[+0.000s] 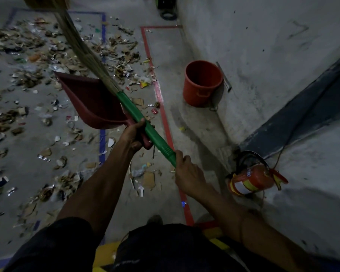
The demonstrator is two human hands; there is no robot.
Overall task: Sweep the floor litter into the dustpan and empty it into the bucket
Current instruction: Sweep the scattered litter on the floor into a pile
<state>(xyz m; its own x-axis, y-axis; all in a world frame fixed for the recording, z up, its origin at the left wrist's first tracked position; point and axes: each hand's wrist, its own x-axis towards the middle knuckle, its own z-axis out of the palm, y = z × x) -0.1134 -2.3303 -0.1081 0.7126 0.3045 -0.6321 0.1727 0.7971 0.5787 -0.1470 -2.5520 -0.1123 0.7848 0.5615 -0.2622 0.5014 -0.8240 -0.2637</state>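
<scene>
The dustpan (90, 103) is being held clear of the floor by the left hand (134, 135), whose fingers are wrapped round its red handle – the scoop is jutting out ahead of those fingers and to their left. The broom (145, 124) is being gripped at the butt of its green handle by the right hand (186, 171), fingers curled tight on it, and the shaft is being passed just beside the left knuckles, the bristles being carried high and far beyond both hands. Whether the two handles are touching cannot be told.

Litter (37, 61) is lying spread well ahead of the left fingers, none of it gathered yet. The bucket (202, 83) is standing ahead of the right fingers, against the wall.

Trouble is being risked here – with the shafts crossed so closely, the pan could be knocked or tipped as the broom is swung down. A hard stroke could scatter scraps past the red tape (161, 103), and the extinguisher (251, 181) beside the right wrist could be clipped.
</scene>
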